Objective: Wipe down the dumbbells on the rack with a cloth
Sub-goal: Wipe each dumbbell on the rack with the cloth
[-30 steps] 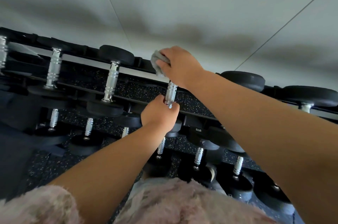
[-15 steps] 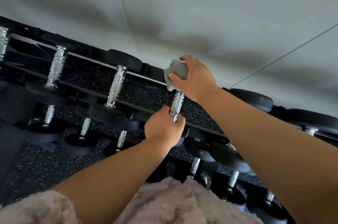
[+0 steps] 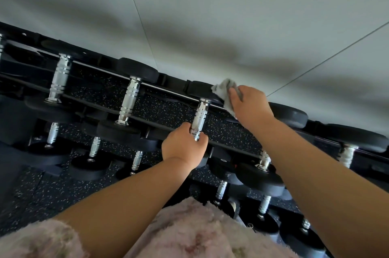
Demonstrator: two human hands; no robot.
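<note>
A black dumbbell with a chrome handle [image 3: 200,116] lies on the top shelf of the black rack [image 3: 231,146]. My left hand [image 3: 183,146] grips the lower end of that handle. My right hand [image 3: 249,107] holds a grey cloth [image 3: 226,92] and presses it against the dumbbell's far black head [image 3: 200,88], just to the right of the handle. The near head is hidden behind my left hand.
Several more dumbbells line the top shelf, such as one to the left [image 3: 129,99] and one to the right [image 3: 290,115]. Lower shelves hold several smaller dumbbells [image 3: 93,148]. A grey wall [image 3: 210,15] rises behind the rack. Speckled black flooring [image 3: 52,190] lies below.
My right hand with the cloth has slid from over the top of the handle to the right side of the far head. My left hand keeps its grip on the handle.
</note>
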